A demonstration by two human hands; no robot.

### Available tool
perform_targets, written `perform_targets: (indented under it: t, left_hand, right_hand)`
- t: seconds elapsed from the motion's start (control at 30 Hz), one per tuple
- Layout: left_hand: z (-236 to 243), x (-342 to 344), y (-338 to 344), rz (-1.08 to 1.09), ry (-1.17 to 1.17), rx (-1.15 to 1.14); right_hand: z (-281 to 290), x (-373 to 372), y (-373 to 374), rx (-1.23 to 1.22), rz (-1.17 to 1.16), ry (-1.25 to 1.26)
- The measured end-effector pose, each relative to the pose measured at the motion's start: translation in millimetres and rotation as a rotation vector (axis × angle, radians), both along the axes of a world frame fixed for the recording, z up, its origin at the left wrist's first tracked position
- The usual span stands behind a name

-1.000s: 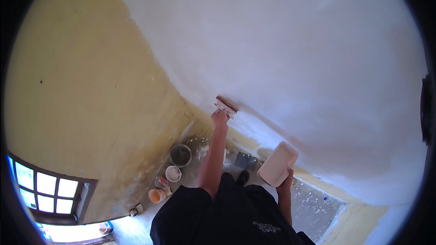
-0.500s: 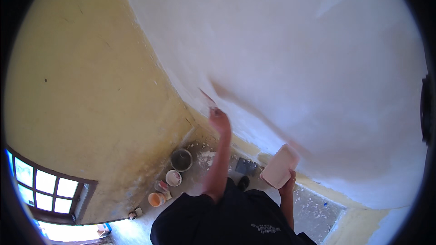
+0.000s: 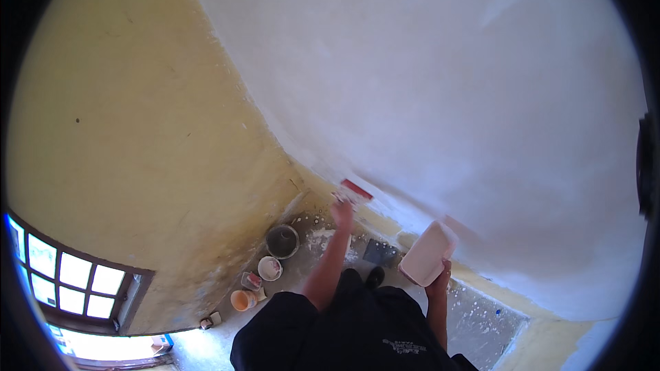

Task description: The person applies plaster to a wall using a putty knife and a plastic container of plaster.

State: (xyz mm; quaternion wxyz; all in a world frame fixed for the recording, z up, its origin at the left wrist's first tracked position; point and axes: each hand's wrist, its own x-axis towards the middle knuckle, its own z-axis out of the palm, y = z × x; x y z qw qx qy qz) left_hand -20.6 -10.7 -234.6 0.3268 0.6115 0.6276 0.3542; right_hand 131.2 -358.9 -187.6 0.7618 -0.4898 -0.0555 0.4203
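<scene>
Left hand: wraps the handle side of a wide red-edged scraper, a narrow, firm-looking grip; the left hand (image 3: 342, 214) is at the end of an outstretched bare forearm.
Red-edged scraper: the red-edged scraper (image 3: 357, 190) is at the lower left part of the white wall (image 3: 440, 96), near the yellow strip (image 3: 377, 222) along its lower edge; whether its blade touches the surface, I cannot tell.
Right hand: the right hand (image 3: 441, 277) holds a pale tray (image 3: 424, 254) by its lower right edge, tilted, in front of the white wall's lower edge.
Stroke in hand: judging by the scraper's place, smoothing the white coat near its lower border.
Next stroke: seems to call for an even blade angle along that lower edge, with the tray near enough to reload or catch drips.
Yellow wall: the yellow wall (image 3: 158, 110) meets the white one along a slanting corner line.
Floor: the floor (image 3: 474, 312) carries a dark bucket (image 3: 282, 242), a white bucket (image 3: 270, 268) and an orange bucket (image 3: 243, 300) in a row along its yellow-wall edge; a dark flat panel (image 3: 380, 252) lies by its white-wall edge.
</scene>
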Motion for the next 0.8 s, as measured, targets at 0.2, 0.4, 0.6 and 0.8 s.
perform_targets:
  t: [0.2, 0.4, 0.6, 0.8]
  left_hand:
    - [61.0, 52.9, 63.6, 0.163, -0.685, -0.427]
    - [75.9, 40.6, 106.9, -0.023, -0.825, -0.504]
    - [155.0, 87.3, 82.1, -0.067, -0.825, -0.444]
    - [253.2, 92.4, 18.5, -0.295, -0.383, 0.081]
  right_hand:
    - [27.8, 5.5, -4.3, 0.135, -0.138, 0.385]
    - [18.7, 3.0, -0.6, 0.124, -0.090, 0.321]
    - [24.8, 8.3, -12.4, 0.172, -0.124, 0.373]
    - [17.0, 9.2, -9.7, 0.126, -0.117, 0.298]
